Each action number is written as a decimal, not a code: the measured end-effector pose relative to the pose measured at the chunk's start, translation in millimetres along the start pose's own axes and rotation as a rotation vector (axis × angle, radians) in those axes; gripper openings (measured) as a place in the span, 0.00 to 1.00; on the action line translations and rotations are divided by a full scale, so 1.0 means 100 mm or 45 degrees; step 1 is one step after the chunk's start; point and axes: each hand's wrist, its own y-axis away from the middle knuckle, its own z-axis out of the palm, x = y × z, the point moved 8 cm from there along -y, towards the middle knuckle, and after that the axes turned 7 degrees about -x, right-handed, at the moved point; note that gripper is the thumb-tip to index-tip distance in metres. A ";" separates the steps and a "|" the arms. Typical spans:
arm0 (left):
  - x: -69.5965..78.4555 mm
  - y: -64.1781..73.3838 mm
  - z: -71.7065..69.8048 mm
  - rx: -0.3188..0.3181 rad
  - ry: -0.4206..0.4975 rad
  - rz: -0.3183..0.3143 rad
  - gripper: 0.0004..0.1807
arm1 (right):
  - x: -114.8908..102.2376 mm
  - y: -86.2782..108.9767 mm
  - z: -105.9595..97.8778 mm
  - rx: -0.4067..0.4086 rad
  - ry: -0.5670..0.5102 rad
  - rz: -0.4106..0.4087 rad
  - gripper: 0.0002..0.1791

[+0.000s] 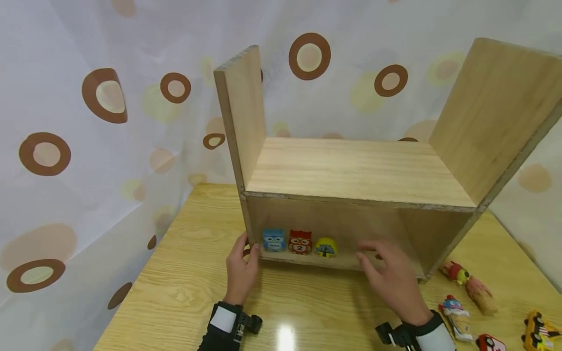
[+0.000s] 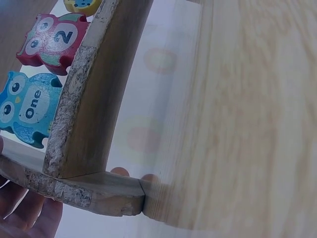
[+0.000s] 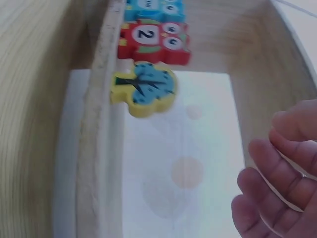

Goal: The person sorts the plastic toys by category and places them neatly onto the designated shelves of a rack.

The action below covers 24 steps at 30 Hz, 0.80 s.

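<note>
A wooden shelf unit (image 1: 360,168) stands on the table. On its lower board are a blue owl block (image 2: 29,108) marked One, a red owl block (image 1: 300,242) marked 2 and a yellow-edged tree block (image 3: 146,89) with a blue crown, side by side towards the left end. My left hand (image 1: 242,275) grips the lower left side panel, thumb in front and fingers on the outside. To the right of the tree block, my right hand (image 1: 392,280) hovers before the lower opening, fingers loosely bent and holding nothing.
To the right of the shelf lie a red-and-yellow toy figure (image 1: 458,272), an ice-cream-cone toy (image 1: 457,317), a red block (image 1: 490,343) and a yellow toy vehicle (image 1: 539,331). A patterned cloth (image 1: 145,87) hangs behind the wooden table (image 1: 184,263).
</note>
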 end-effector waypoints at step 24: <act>0.02 -0.02 -0.10 0.040 -0.054 0.045 0.21 | 1.38 1.19 -0.60 -0.223 -0.030 0.950 0.20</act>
